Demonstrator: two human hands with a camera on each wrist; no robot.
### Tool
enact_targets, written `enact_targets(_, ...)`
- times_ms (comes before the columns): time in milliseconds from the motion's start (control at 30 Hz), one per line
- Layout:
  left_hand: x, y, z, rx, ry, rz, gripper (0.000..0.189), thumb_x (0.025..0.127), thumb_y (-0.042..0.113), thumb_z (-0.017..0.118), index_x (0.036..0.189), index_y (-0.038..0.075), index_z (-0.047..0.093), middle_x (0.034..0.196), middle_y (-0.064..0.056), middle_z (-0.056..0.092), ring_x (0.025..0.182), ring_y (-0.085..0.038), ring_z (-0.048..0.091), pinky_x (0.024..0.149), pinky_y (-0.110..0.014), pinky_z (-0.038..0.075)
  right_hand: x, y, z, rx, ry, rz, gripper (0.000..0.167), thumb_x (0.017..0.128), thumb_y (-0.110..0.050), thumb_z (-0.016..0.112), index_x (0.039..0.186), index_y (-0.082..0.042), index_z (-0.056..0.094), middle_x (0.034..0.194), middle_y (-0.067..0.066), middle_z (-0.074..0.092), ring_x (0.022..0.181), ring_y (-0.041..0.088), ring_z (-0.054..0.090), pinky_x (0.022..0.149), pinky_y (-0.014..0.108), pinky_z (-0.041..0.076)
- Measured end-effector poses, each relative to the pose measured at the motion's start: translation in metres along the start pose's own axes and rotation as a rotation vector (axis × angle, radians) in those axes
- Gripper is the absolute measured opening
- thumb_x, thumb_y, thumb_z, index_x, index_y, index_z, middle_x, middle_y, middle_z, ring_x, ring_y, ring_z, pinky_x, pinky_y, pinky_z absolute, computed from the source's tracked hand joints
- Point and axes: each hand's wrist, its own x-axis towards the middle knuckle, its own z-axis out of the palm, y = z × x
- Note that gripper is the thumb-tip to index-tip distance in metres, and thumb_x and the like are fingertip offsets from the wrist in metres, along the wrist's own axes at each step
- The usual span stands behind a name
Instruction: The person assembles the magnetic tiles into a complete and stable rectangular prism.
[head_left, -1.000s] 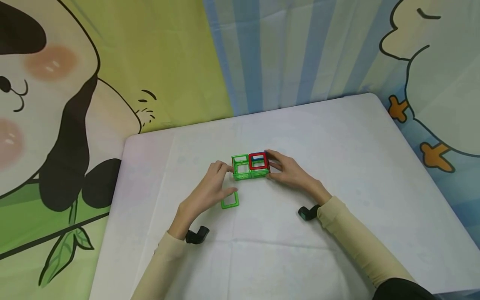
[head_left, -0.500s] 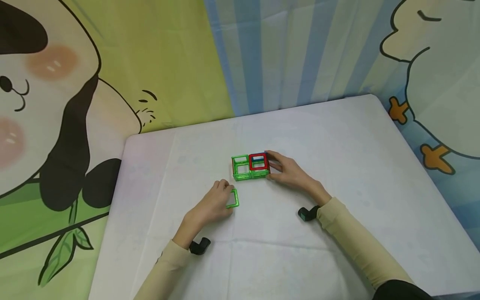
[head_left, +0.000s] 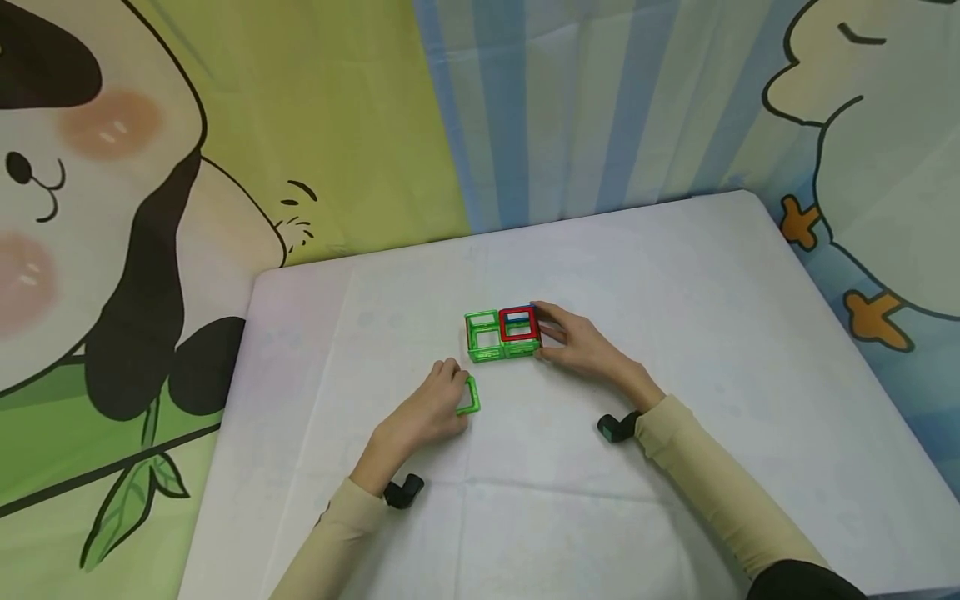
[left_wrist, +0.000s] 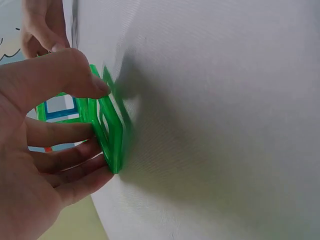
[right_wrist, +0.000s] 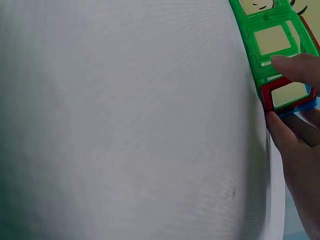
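In the head view, my left hand (head_left: pixel 423 408) pinches a loose green square magnetic tile (head_left: pixel 475 396) in front of a small block of joined magnetic tiles (head_left: pixel 487 354). Thumb and fingers grip the edges of this green tile (left_wrist: pixel 116 135) in the left wrist view, close to the tabletop. My right hand (head_left: pixel 581 342) holds the block's right end. The block is mostly green frames, with a red tile (head_left: pixel 517 337) on its right half and some blue behind. The right wrist view shows the thumb on a green frame (right_wrist: pixel 264 67) and a fingertip by a red tile (right_wrist: pixel 266 95).
Both hands work over a white-covered table (head_left: pixel 645 258). A printed cloth backdrop (head_left: pixel 352 125) with cartoon animals and stripes stands along its back and sides. Small black wrist cameras (head_left: pixel 403 492) sit at both wrists.
My left hand has left the block's left end, come toward the front, and taken hold of the loose green tile. The right hand stays on the block.
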Motion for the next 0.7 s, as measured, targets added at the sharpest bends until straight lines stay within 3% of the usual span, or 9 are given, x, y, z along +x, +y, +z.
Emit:
enact_targets(200,0.0,-0.001,-0.009,-0.049,0.032,0.031,0.056,0.078,0.007,0.074,0.129,-0.008,0.057,0.122,-0.015,0.051,0.106,-0.025,0.044,0.089,-0.035,0.046,-0.001,-0.001,0.0,0.008,-0.004,0.004,0.082,0.091,0.003,0.072,0.16,0.0,0.027,0.165,0.022,0.03,0.145,0.039,0.045,0.112,0.042,0.045)
enact_targets(433,0.004,-0.001,-0.035,-0.15,0.129,0.106,0.054,0.08,0.01,0.076,0.127,-0.01,0.059,0.121,-0.015,0.053,0.105,-0.026,0.046,0.087,-0.034,0.048,-0.001,-0.002,-0.001,0.012,-0.006,0.012,0.082,0.091,0.003,0.072,0.16,0.0,0.028,0.165,0.023,0.029,0.145,0.04,0.045,0.112,0.043,0.045)
enact_targets(700,0.018,0.003,-0.066,-0.243,0.154,0.124,0.061,0.081,0.01,0.076,0.136,-0.008,0.057,0.127,-0.016,0.05,0.112,-0.026,0.046,0.091,-0.036,0.05,0.0,0.0,0.0,-0.013,0.0,0.018,0.082,0.091,0.001,0.072,0.16,-0.001,0.028,0.165,0.02,0.031,0.146,0.036,0.045,0.112,0.038,0.044)
